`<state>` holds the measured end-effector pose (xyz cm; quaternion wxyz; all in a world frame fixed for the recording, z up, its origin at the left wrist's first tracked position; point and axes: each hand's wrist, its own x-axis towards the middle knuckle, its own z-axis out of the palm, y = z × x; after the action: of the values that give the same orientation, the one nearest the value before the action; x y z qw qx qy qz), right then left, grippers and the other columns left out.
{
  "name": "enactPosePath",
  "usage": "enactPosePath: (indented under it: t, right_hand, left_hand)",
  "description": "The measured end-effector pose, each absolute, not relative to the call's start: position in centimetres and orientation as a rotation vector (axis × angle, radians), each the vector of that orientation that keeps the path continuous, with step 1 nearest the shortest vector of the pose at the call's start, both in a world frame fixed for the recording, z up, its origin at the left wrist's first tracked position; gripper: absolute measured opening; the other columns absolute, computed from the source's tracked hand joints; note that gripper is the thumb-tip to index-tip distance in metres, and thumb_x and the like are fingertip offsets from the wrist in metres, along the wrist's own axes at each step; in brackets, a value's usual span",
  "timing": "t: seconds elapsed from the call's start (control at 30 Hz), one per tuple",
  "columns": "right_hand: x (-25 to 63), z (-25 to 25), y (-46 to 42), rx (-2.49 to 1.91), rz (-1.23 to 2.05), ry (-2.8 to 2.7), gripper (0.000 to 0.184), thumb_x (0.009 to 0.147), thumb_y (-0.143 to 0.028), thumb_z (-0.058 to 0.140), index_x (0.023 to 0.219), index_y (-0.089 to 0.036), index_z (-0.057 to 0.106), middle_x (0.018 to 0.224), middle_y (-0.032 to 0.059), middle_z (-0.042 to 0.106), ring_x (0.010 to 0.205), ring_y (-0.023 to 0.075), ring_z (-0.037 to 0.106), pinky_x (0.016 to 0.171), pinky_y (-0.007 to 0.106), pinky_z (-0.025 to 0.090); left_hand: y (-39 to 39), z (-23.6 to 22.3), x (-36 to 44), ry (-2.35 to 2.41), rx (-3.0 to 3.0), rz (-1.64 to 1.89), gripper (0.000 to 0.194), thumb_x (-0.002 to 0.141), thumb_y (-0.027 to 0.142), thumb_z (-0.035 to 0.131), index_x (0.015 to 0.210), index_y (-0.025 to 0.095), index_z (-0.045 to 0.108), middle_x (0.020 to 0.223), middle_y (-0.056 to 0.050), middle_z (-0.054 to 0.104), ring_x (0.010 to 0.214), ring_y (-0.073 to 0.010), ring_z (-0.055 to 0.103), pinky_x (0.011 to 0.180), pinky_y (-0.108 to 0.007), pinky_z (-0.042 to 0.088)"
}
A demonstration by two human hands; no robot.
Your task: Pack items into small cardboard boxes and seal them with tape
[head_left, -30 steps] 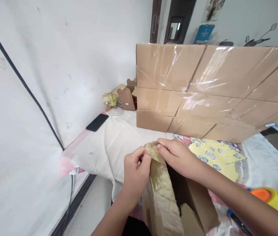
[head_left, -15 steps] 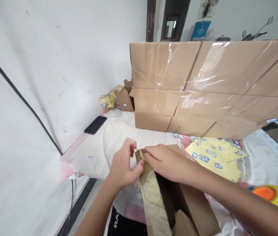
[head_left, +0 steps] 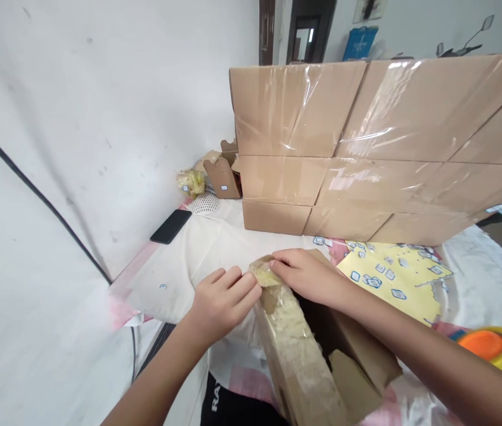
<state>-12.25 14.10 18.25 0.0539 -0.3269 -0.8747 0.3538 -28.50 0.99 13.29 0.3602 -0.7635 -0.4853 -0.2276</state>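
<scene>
A cardboard box [head_left: 357,349] stands tilted in front of me, its top open. Yellowish, wrinkled packing tape [head_left: 298,331] runs along its left edge. At the far left corner, my left hand [head_left: 224,302] is closed, fingertips pinching the tape end there. My right hand [head_left: 302,273] grips the same corner from the right, thumb on the tape and fingers over the far side of the box. The fingers of that hand are partly hidden by the box wall.
Behind the box rises a large tape-wrapped stack of cardboard [head_left: 286,189]. A black phone [head_left: 171,226] and a white perforated cup-shaped piece [head_left: 205,204] lie at the left. Yellow paper with small stickers [head_left: 388,278] and a yellow-orange object [head_left: 495,349] are at the right.
My left hand has moved in from the left and its fingers have closed on the tape end at the corner. The box has shifted slightly; my right hand stays at the corner.
</scene>
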Motion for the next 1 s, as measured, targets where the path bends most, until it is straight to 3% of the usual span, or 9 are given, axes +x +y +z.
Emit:
enactPosePath:
  t: [0.17, 0.23, 0.37, 0.43, 0.53, 0.63, 0.73, 0.87, 1.0]
  right_hand:
    - [-11.9, 16.7, 16.1, -1.014, 0.956, -2.444, 0.030, 0.093, -0.025, 0.043, 0.064, -0.022, 0.037, 0.063, -0.0043, 0.044, 0.062, 0.0129, 0.042, 0.059, 0.029, 0.027]
    - [-12.0, 16.4, 16.5, -0.998, 0.966, -2.398, 0.029, 0.092, -0.027, 0.043, 0.064, -0.022, 0.037, 0.061, -0.0047, 0.043, 0.060, 0.0125, 0.042, 0.058, 0.028, 0.027]
    - [-12.6, 16.7, 16.3, -0.973, 1.203, -2.404, 0.036, 0.098, -0.044, 0.042, 0.072, -0.021, 0.048, 0.056, -0.0050, 0.048, 0.052, 0.0125, 0.049, 0.053, 0.026, 0.032]
    - [-12.8, 17.0, 15.9, -1.014, 1.325, -2.443, 0.040, 0.099, -0.053, 0.044, 0.075, -0.021, 0.052, 0.053, -0.0051, 0.050, 0.046, 0.0128, 0.050, 0.049, 0.026, 0.032]
    - [-13.0, 17.3, 15.2, -1.094, 1.461, -2.455, 0.036, 0.098, -0.045, 0.046, 0.073, -0.021, 0.050, 0.053, -0.0050, 0.050, 0.040, 0.0114, 0.051, 0.043, 0.025, 0.031]
    - [-13.0, 17.2, 14.2, -1.107, 1.612, -2.444, 0.022, 0.098, -0.034, 0.046, 0.080, -0.021, 0.048, 0.059, -0.0046, 0.056, 0.040, 0.0113, 0.055, 0.039, 0.023, 0.030]
    - [-13.0, 16.7, 13.1, -1.051, 1.546, -2.425, 0.009, 0.098, -0.029, 0.048, 0.093, -0.022, 0.045, 0.063, -0.0053, 0.060, 0.044, 0.0125, 0.059, 0.042, 0.022, 0.035]
    - [-12.7, 16.4, 12.6, -1.016, 1.426, -2.398, 0.010, 0.099, -0.025, 0.045, 0.090, -0.022, 0.045, 0.060, -0.0060, 0.055, 0.047, 0.0122, 0.056, 0.047, 0.022, 0.038]
    - [-12.4, 17.3, 12.8, -1.073, 1.366, -2.436, 0.009, 0.099, -0.025, 0.047, 0.092, -0.021, 0.049, 0.054, -0.0076, 0.051, 0.048, 0.0136, 0.056, 0.051, 0.023, 0.039]
  left_hand:
    - [-1.1, 14.2, -27.3, -1.304, -1.971, -0.628, 0.027, 0.085, 0.007, 0.068, 0.069, 0.020, 0.051, 0.065, 0.002, 0.053, 0.061, -0.0152, 0.041, 0.053, -0.035, 0.029]
    - [-1.4, 14.7, -27.0, -1.361, -1.974, -0.652, 0.026, 0.084, 0.006, 0.068, 0.070, 0.020, 0.050, 0.066, 0.001, 0.056, 0.065, -0.0161, 0.048, 0.055, -0.034, 0.035]
    - [-1.3, 14.7, -26.9, -1.544, -2.017, -0.786, 0.014, 0.089, 0.007, 0.061, 0.084, 0.019, 0.055, 0.112, -0.010, 0.073, 0.105, -0.0258, 0.067, 0.086, -0.039, 0.056]
    - [-1.3, 14.2, -26.8, -1.618, -2.072, -0.830, 0.008, 0.094, 0.010, 0.057, 0.095, 0.018, 0.056, 0.122, -0.012, 0.072, 0.105, -0.0233, 0.071, 0.091, -0.037, 0.058]
    - [-1.4, 13.3, -26.6, -1.679, -2.041, -0.915, 0.009, 0.097, 0.010, 0.053, 0.097, 0.019, 0.055, 0.104, -0.008, 0.078, 0.083, -0.0179, 0.074, 0.073, -0.029, 0.060]
    - [-1.7, 13.0, -26.3, -1.643, -1.964, -0.988, 0.018, 0.095, 0.004, 0.053, 0.086, 0.019, 0.052, 0.093, -0.005, 0.078, 0.075, -0.0169, 0.074, 0.066, -0.027, 0.058]
    - [-2.0, 13.1, -25.9, -1.586, -1.977, -0.975, 0.020, 0.095, 0.002, 0.051, 0.085, 0.019, 0.053, 0.094, -0.006, 0.078, 0.078, -0.0175, 0.075, 0.069, -0.027, 0.060]
    - [-2.6, 13.6, -25.8, -1.529, -2.035, -0.898, 0.020, 0.098, 0.004, 0.047, 0.089, 0.018, 0.057, 0.102, -0.009, 0.079, 0.092, -0.0184, 0.076, 0.079, -0.027, 0.062]
    - [-3.7, 14.3, -25.7, -1.464, -2.068, -0.800, 0.019, 0.095, 0.001, 0.049, 0.088, 0.017, 0.058, 0.106, -0.011, 0.079, 0.090, -0.0203, 0.076, 0.075, -0.029, 0.063]
